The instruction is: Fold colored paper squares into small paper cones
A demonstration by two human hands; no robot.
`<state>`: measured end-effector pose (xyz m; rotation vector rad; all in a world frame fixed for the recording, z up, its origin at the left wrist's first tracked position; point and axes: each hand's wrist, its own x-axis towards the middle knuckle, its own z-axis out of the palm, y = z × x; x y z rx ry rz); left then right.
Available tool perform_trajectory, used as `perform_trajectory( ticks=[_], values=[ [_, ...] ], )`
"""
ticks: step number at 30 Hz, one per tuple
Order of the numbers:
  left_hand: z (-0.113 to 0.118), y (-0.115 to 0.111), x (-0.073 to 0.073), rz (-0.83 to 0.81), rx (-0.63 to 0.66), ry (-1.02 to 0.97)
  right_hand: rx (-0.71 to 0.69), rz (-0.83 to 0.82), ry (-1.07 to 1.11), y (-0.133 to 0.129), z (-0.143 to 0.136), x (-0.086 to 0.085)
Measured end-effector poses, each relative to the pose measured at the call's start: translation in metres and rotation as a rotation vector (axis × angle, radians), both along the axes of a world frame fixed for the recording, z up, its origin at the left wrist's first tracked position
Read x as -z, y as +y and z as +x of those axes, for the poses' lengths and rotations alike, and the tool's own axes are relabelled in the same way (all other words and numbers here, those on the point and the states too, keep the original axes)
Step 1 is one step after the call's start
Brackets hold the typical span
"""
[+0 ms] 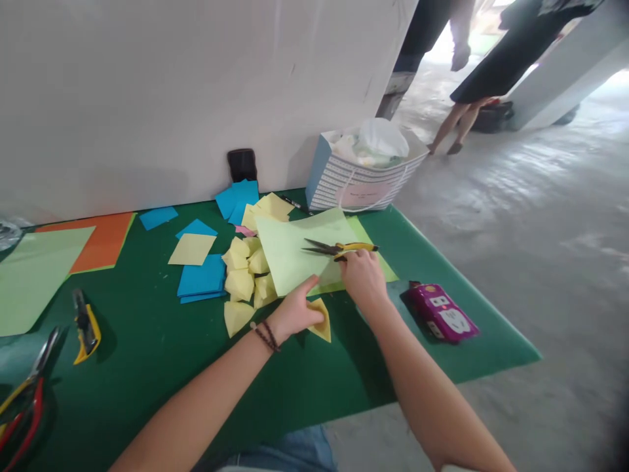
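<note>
**Scissors [337,249] at right hand [364,276], yellow piece [322,333] in left hand [293,313]**

Counter [122,373]: spans most of the frame. Bag [320,176]: upper centre-right, against the wall [147,85]. Green sheet [297,249]: centre, flat-ish, scissors lying over it. Yellow pile [240,285]: folded pieces, left of the sheet.

Scissors: right of frame centre, just up-frame of right hand. Long axis runs across the frame, tips left, handles right, blades slightly parted. Right hand is nearer, fingers touching the lower handle; can't tell if gripped or only resting. Left hand is down-left of the scissors, apart from them.

Yellow piece: just below the sheet's lower edge. Left hand looks to have it pinched, thumb on top, other fingers mostly hidden.
</note>
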<state>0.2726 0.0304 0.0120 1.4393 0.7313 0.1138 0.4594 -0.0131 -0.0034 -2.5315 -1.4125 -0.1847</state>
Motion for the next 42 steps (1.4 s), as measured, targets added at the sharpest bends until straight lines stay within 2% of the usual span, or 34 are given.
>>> perform_trajectory(
  ticks=[3,5,7,9,11,14,16,19,24,28,34,42],
  values=[
    [-0.005,-0.005,-0.007,-0.006,0.0,-0.025,0.022,0.025,0.005,0.006,0.002,0.001],
    [-0.017,-0.01,-0.017,0.006,0.012,-0.082,0.046,0.058,-0.001,0.002,0.0,-0.01],
    [-0.037,-0.014,-0.029,0.066,0.048,-0.176,0.017,0.098,0.002,-0.006,-0.014,-0.028],
    [-0.064,-0.012,-0.041,0.187,-0.024,-0.189,-0.108,0.154,0.038,-0.014,-0.044,-0.049],
    [-0.094,-0.004,-0.05,0.275,-0.169,-0.176,-0.333,0.316,0.26,-0.018,-0.085,-0.067],
    [-0.135,0.013,-0.056,0.381,-0.436,-0.139,-0.616,0.371,0.583,-0.013,-0.145,-0.078],
    [-0.156,0.025,-0.055,0.44,-0.544,-0.106,-0.681,0.333,0.71,-0.002,-0.177,-0.073],
    [-0.173,0.037,-0.049,0.444,-0.587,-0.092,-0.655,0.285,0.877,0.02,-0.206,-0.055],
    [-0.177,0.04,-0.027,0.339,-0.588,-0.117,-0.575,0.261,0.998,0.035,-0.214,-0.029],
    [-0.174,0.035,-0.013,0.312,-0.595,-0.1,-0.602,0.337,0.876,0.032,-0.212,-0.02],
    [-0.171,0.033,-0.008,0.177,-0.625,-0.122,-0.769,0.457,0.577,0.03,-0.209,-0.016],
    [-0.167,0.033,-0.006,0.094,-0.7,-0.142,-0.809,0.455,0.512,0.029,-0.203,-0.011]
  ],
)
